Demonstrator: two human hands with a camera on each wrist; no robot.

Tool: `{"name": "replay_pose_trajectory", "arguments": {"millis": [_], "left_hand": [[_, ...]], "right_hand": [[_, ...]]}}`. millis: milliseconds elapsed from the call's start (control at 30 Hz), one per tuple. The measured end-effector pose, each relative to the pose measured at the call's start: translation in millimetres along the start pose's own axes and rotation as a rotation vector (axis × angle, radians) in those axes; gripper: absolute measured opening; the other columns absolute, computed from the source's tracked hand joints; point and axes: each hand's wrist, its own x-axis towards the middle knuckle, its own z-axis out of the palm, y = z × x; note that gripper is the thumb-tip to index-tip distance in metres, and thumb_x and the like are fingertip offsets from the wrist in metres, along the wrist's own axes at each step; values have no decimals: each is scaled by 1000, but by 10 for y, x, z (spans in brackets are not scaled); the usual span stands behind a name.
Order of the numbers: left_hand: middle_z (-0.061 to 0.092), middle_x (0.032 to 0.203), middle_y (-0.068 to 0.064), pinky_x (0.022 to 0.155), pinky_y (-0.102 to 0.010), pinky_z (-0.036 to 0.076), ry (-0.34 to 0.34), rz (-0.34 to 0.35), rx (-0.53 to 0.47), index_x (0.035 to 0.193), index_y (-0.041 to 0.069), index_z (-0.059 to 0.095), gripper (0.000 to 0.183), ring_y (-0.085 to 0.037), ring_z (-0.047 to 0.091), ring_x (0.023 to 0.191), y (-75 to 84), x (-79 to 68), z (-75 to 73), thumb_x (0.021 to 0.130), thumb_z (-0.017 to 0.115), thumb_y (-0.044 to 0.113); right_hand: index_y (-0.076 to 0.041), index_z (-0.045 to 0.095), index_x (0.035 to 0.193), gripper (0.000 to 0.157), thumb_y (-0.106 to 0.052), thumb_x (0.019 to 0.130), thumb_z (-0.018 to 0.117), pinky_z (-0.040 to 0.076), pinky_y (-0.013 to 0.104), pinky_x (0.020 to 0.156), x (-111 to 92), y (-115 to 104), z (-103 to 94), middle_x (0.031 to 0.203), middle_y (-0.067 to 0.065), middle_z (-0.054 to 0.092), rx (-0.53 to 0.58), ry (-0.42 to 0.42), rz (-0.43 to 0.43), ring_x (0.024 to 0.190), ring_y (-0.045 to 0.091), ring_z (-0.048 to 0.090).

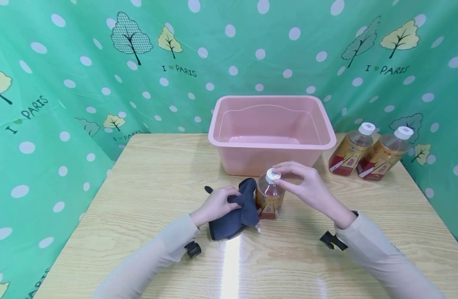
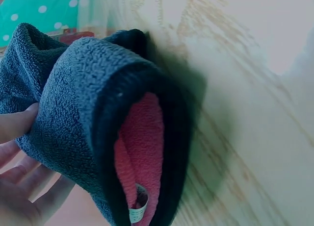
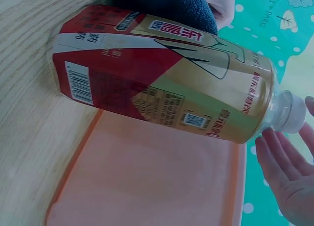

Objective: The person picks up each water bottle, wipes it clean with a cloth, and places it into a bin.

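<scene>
A bottle (image 1: 269, 204) with a white cap and a yellow-and-red label stands upright on the table, in front of the pink tub. My right hand (image 1: 310, 187) pinches its cap (image 1: 273, 175) between thumb and fingers. In the right wrist view that hand (image 3: 289, 169) is partly cut off by the edge. Left of the bottle, my left hand (image 1: 217, 204) grips a bunched dark blue cloth (image 1: 229, 224), which lies against the bottle's side. The left wrist view shows the cloth (image 2: 73, 103) folded over, with a pink inner face (image 2: 144, 138) and a small white tag (image 2: 138, 206).
Behind the bottle stands the pink tub (image 1: 272, 158). Two similar bottles (image 1: 351, 149) stand at the table's right rear, side by side. A thin black tip (image 1: 208, 189) shows beyond the left hand. Green patterned fabric (image 1: 199, 50) hangs behind the wooden table (image 1: 139, 199).
</scene>
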Motion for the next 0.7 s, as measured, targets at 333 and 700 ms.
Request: {"name": "replay_pose_trajectory", "arguments": {"millis": [333,700], "left_hand": [[62,84,-3,77,-25,45,48,24,-31,87,3,66,18,-15,59,82,-14,-25,-65,70,70,7],[61,83,-4,77,-26,45,56,8,-65,87,2,66,18,-16,57,82,-16,-39,-104,69,70,4]], "right_hand": [[-1,62,98,31,-4,69,72,48,27,73,50,-75,57,94,5,60,-127,44,37,85,15,56],[-3,65,91,26,-6,66,74,49,23,66,42,-71,113,86,2,58,-136,102,-8,75,12,57]]}}
